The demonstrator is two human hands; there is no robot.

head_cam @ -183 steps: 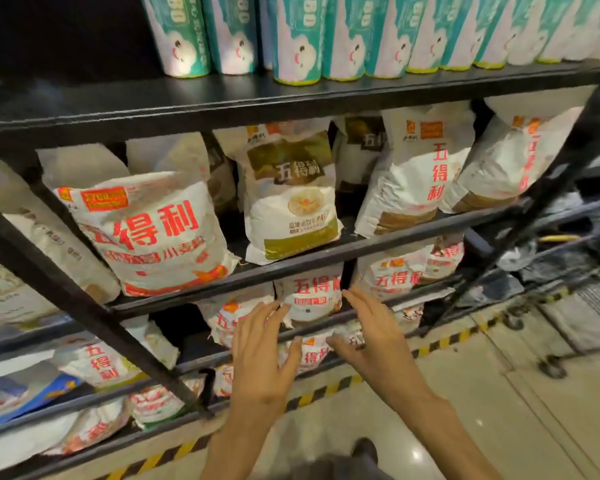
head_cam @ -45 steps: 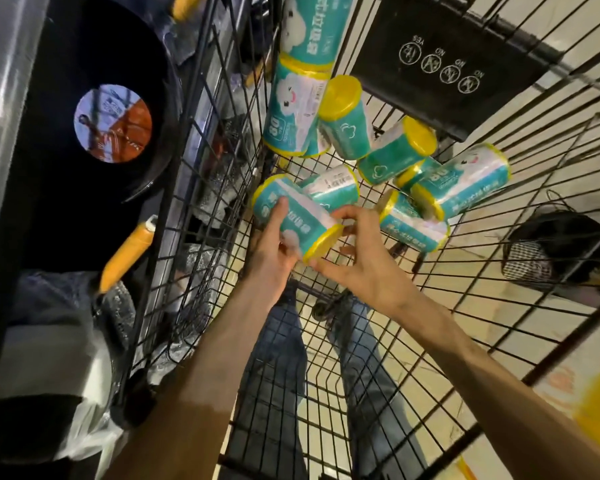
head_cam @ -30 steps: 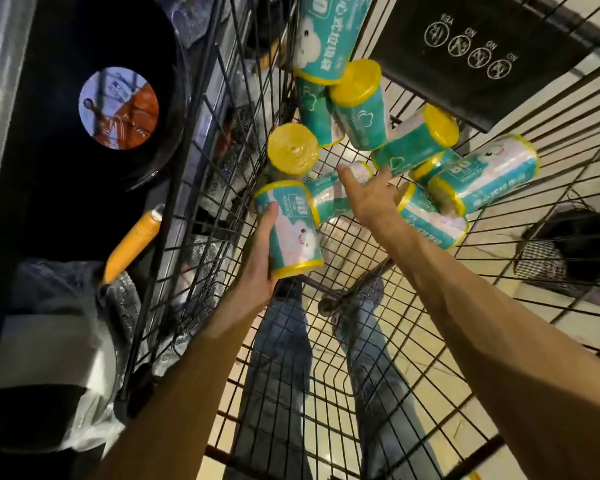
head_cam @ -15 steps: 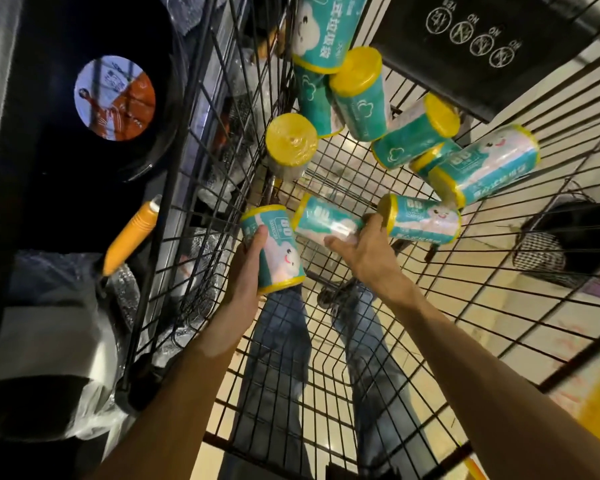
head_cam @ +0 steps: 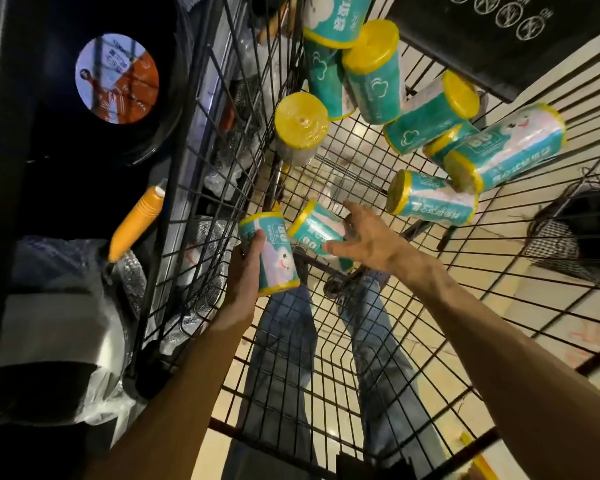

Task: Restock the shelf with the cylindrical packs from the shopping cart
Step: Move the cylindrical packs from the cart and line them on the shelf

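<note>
I look down into a black wire shopping cart (head_cam: 413, 344). My left hand (head_cam: 245, 275) grips a teal and white cylindrical pack with yellow ends (head_cam: 274, 254), held upright. My right hand (head_cam: 368, 242) curls round a second pack (head_cam: 314, 226) that lies tilted just right of the first. Several more of the same packs (head_cam: 430, 202) lie scattered at the far end of the cart, one standing on end (head_cam: 300, 121). The shelf is out of view.
A black panel with white symbols (head_cam: 492, 32) hangs at the cart's far end. Left of the cart are a black disc with a round picture label (head_cam: 116, 77), an orange handle (head_cam: 136, 223) and plastic-wrapped goods. My jeans show through the cart floor.
Since a second ago my right hand reached in, took hold of a second pack and drew it toward me. The left hand keeps its pack, lowered a little.
</note>
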